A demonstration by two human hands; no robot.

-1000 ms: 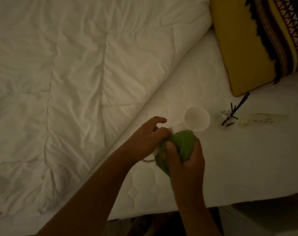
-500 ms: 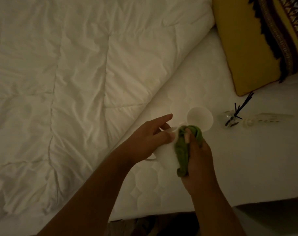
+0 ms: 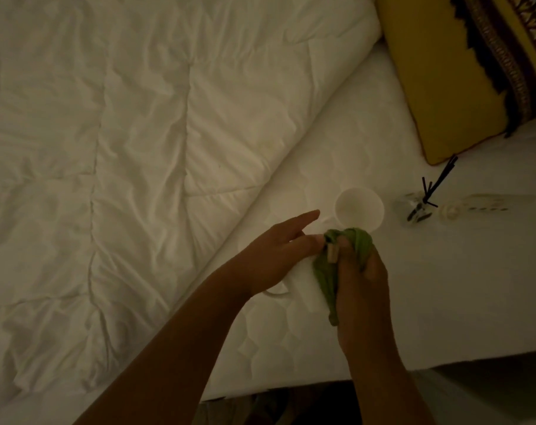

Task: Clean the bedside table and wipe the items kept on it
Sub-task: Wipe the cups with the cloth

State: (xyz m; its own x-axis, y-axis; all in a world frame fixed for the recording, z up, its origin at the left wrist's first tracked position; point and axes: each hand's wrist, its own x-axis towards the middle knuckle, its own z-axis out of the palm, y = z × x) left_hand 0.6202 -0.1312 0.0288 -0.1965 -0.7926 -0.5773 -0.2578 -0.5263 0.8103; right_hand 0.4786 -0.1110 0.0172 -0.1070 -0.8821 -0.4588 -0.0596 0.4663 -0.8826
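over the bed (image 3: 383, 302), the left hand (image 3: 273, 256) steadies a white mug (image 3: 300, 280), fingers closed round it, so the right hand (image 3: 361, 280), clenched on a green cloth (image 3: 325, 271), can wipe it.

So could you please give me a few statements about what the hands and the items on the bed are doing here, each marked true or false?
1. The right hand grips a green cloth. True.
2. The left hand holds a white mug that the cloth is pressed against. True.
3. A second white mug lies on the bed sheet beyond the hands. True.
4. The reed diffuser is held in the left hand. False: it lies on the sheet, right of the second mug, untouched.
5. The yellow patterned pillow covers the second mug. False: it lies apart, at the upper right.
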